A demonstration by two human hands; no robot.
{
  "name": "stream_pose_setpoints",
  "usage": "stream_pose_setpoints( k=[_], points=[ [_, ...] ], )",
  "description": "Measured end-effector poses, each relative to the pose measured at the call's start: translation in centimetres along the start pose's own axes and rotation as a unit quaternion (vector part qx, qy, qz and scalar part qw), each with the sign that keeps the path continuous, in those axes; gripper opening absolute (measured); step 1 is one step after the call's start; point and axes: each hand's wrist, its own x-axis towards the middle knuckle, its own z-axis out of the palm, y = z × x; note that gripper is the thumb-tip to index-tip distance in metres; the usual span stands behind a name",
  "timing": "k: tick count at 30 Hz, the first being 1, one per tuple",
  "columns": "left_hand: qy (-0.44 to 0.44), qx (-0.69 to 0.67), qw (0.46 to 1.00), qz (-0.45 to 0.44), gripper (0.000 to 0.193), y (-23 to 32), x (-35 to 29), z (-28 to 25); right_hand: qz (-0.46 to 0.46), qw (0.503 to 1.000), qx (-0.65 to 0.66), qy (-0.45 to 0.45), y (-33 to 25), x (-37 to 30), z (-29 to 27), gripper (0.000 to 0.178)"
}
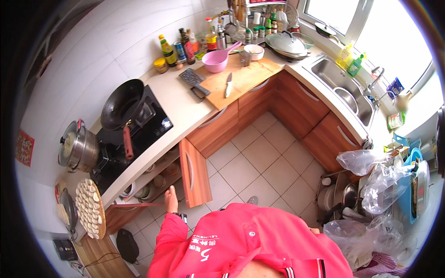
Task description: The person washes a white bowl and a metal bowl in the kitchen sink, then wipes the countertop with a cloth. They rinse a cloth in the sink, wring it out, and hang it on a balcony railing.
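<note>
Below the cooktop (147, 132), I hold my left hand (171, 200) empty and unclenched near the wood-grain cabinet door (197, 178), presumably swung out for access, and can't tell the grip of my right hand (315, 230).

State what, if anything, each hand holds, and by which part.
The left hand grips nothing visible, though it may touch a cabinet door edge; the right hand is mostly hidden: cannot tell.

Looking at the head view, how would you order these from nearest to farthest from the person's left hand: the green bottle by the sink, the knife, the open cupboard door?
1. Open cupboard door: just right of the left hand.
2. Knife: farther up, on the wooden board.
3. Green bottle: upper right, beside the sink.
</note>
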Motion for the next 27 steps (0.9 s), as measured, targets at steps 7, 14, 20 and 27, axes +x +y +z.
stream_pose_setpoints(
  k=[7, 14, 20, 27],
  points=[
    [-0.133, 0.324, 0.937, 0.024, 0.040, 7.3, -0.2, 4.2, -0.171, 0.974, -0.003, -0.148, -19.9, -1.6, 6.5, 0.015],
    [0.061, 0.353, 0.929, -0.093, 0.039, 8.5, 1.1, 3.9, -0.313, 0.939, -0.136, -0.038, -37.5, -6.8, 14.2, 0.042],
    [0.216, 0.364, 0.904, -0.064, 0.042, 9.0, 6.1, 7.1, -0.401, 0.895, -0.189, -0.041, -50.1, -5.5, 20.0, 0.042],
    [0.041, 0.259, 0.956, -0.131, 0.047, 13.9, 12.4, 13.8, -0.348, 0.914, -0.193, -0.078, -65.7, -8.0, 28.5, 0.041]
  ],
)
